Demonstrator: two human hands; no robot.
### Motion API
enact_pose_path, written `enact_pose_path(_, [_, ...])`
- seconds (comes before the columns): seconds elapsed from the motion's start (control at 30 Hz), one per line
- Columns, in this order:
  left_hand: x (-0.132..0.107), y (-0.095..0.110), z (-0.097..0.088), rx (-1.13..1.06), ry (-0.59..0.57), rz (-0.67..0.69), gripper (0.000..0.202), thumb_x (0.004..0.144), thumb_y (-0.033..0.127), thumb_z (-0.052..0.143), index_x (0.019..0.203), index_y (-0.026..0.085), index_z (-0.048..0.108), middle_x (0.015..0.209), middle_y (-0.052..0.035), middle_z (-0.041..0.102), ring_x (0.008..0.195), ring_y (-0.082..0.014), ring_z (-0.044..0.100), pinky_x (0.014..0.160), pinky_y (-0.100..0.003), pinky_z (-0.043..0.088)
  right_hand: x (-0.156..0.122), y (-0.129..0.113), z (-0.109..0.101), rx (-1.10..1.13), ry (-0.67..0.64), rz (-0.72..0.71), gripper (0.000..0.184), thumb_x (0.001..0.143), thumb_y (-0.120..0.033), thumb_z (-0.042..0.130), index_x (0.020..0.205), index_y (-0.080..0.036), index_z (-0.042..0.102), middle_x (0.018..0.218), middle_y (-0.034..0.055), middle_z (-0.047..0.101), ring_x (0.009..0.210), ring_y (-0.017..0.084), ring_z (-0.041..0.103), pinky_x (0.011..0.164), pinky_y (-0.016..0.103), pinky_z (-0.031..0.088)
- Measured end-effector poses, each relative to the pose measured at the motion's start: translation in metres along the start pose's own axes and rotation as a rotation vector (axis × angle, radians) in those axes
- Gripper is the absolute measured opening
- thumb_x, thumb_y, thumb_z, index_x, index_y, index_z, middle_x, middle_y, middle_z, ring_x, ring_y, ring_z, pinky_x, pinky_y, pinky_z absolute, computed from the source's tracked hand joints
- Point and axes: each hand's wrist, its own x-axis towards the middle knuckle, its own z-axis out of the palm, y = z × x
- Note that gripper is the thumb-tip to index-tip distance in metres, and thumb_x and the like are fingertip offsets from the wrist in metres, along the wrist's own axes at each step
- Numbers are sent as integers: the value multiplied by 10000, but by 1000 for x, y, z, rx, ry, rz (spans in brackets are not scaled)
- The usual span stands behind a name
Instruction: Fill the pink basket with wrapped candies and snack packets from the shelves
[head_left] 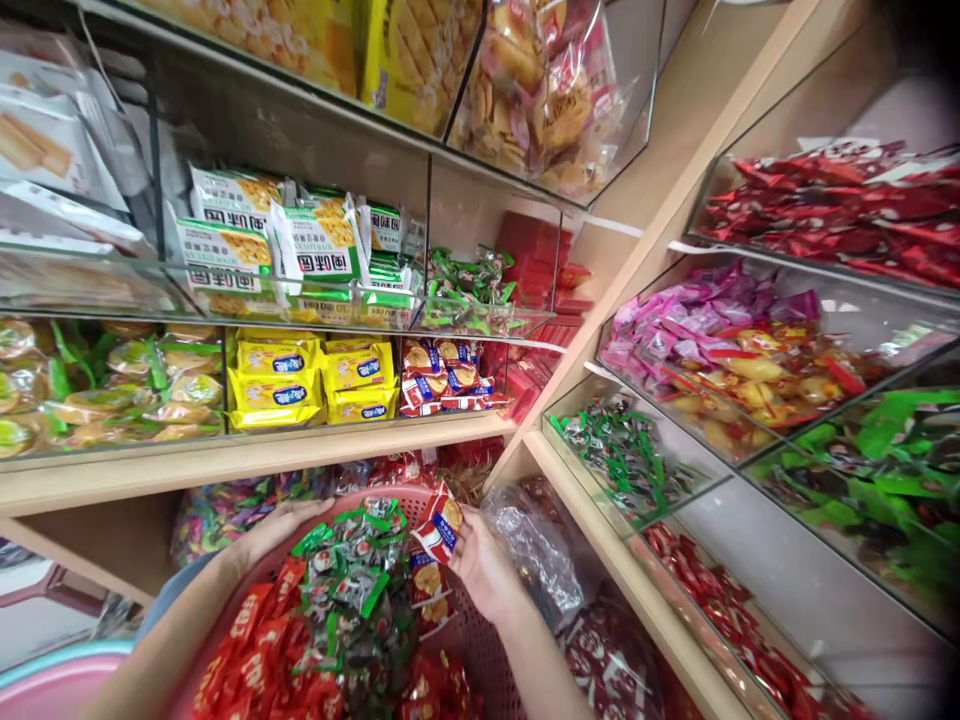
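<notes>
In the head view, a pink perforated plastic basket (pixel 501 660) is in front of me below the shelves. My left hand (pixel 289 527) holds it by its far left rim, fingers partly hidden. Above the basket's right side, my right hand (pixel 480 562) pinches a small red, white and blue biscuit packet (pixel 439 524). More packets of that kind (pixel 427 580) lie inside beneath it. Green-wrapped sweets (pixel 360 570) fill the middle of the basket. Red packets (pixel 259 640) sit at its left, with other red-wrapped pieces (pixel 439 690) at the near right.
Clear-fronted shelf bins hold yellow packets (pixel 277 380), matching red-and-blue biscuit packets (pixel 448 375) and green-white packets (pixel 315 235). Right-hand bins hold pink sweets (pixel 675 320) and green sweets (pixel 619 445). A wooden shelf edge (pixel 360 440) runs behind the basket. Clear plastic bags (pixel 536 550) stand right.
</notes>
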Motion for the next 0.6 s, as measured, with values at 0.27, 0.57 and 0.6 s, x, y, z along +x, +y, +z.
enact_pose_path(0.27, [1,-3,2,-109,-55,-71,490,603,544,643,921,178,706,860,-57,722,854,-277,651,750,-326,518,-20,46,-16,21,78,30,202,660,-319,675,819,-215,607,810,4,655,642,127,590,518,229,461])
enact_pose_path(0.57, [-2,-1,3,-123,-15,-67,471,593,537,646,877,168,720,836,-64,724,834,-286,651,734,-336,517,-28,40,-16,95,151,2,286,620,-245,718,880,-218,601,795,-6,656,709,112,617,701,257,518])
enact_pose_path(0.6, [-2,-1,3,-125,-15,-68,476,593,542,643,875,166,720,845,-66,723,842,-285,649,741,-333,516,-28,43,-17,105,194,8,292,598,-247,735,854,-212,600,783,0,660,728,126,626,730,278,521])
